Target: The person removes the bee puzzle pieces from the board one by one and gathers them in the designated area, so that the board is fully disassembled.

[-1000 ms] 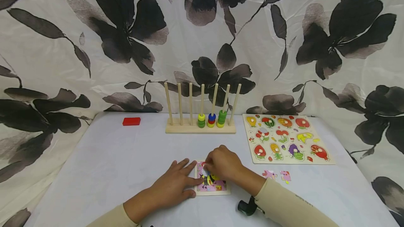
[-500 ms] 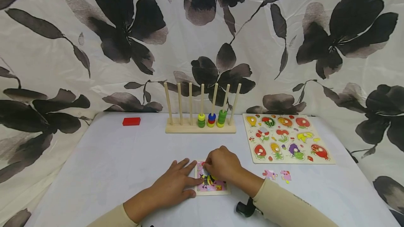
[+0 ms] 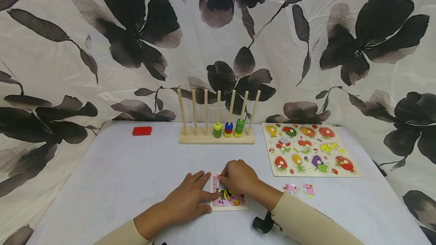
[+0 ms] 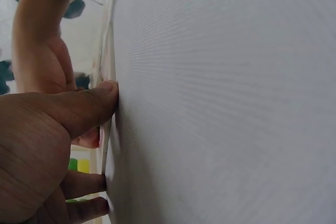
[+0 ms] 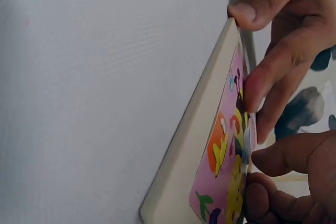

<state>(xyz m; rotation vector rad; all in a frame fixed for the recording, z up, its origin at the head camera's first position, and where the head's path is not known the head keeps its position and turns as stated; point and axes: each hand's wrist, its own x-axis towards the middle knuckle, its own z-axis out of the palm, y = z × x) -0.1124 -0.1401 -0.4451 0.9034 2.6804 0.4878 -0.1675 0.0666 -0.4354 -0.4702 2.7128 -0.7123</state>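
A small jigsaw puzzle [image 3: 225, 202] with a bee on pink lies in a pale wooden frame in front of me. My left hand [image 3: 187, 199] holds it steady from the left, fingers spread; one fingertip rests on the picture and the thumb touches the near corner. Over the upper part of the picture, my right hand [image 3: 240, 177] has its fingers curled, with thumb and forefinger at a puzzle piece [image 5: 248, 139]. Those fingers hide much of that piece. In the left wrist view the thumb [image 4: 100, 103] lies against the frame's edge.
Two loose puzzle pieces [image 3: 299, 189] lie to the right, below a fruit peg board [image 3: 316, 150]. At the back stands a wooden peg rack [image 3: 216, 139] with coloured rings. A red block [image 3: 142, 131] sits back left. A black object [image 3: 263, 224] is by the right sleeve.
My right wrist and forearm have shifted very slightly to the left. The left hand and the puzzle have kept their place.
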